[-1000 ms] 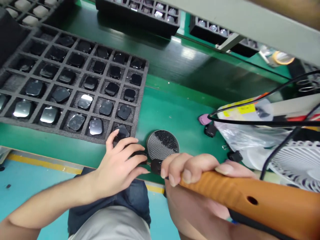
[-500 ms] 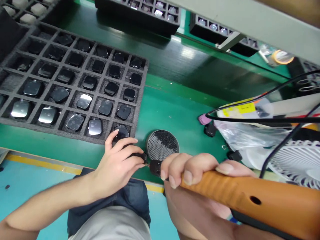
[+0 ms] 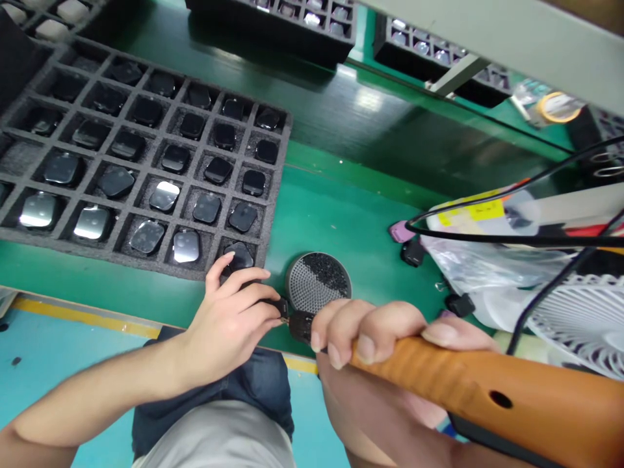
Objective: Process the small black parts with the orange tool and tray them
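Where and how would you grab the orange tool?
Likely best around the ribbed section of the orange tool, where the right hand holds it: the ridges suggest a handgrip. I'd come from the lower right of the view, where its broader-looking end lies; the other end points toward the left hand, leaving little room.

Looks down on a glossy green counter [image 3: 336,195], a yellow strip [image 3: 88,316] along its near side, and a light-blue floor [image 3: 73,364]; takes in, far right, a pale grey beam [image 3: 536,45].

Grey top [image 3: 219,435], dark-blue trousers [image 3: 268,387]
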### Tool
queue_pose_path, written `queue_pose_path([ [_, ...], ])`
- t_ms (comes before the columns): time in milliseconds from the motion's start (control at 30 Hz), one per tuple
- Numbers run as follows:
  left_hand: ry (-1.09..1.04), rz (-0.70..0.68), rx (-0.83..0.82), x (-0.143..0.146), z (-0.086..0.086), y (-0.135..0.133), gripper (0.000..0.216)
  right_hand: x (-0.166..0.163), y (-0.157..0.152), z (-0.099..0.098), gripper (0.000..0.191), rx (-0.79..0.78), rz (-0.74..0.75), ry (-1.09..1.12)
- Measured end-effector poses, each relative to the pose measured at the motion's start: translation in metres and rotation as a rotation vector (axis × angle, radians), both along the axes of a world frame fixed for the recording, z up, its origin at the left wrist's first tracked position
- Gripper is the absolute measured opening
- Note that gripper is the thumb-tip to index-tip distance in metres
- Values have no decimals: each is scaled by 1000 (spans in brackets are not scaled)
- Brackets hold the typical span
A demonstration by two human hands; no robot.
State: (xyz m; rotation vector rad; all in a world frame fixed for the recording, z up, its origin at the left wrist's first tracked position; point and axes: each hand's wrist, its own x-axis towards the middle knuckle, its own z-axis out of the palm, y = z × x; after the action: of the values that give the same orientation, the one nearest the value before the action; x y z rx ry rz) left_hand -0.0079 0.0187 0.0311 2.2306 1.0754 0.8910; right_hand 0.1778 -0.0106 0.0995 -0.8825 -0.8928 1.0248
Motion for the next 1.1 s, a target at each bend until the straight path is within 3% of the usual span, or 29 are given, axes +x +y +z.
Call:
queue_pose_path([
  [267,103,-40,57,-3,-1,-1,11,4,3,-4,40,8,-62,-69],
  [800,125,-61,92,-4,-10,-4,20,2,20,-10,37,45,5,-112],
  [1033,134,-55,106,-3,-11,-5,15,-1,23,-11,61,41,31,-129],
  [1100,134,-51,113,-3,-11,-5,15,-2,20,-12,60,38,21,-146],
])
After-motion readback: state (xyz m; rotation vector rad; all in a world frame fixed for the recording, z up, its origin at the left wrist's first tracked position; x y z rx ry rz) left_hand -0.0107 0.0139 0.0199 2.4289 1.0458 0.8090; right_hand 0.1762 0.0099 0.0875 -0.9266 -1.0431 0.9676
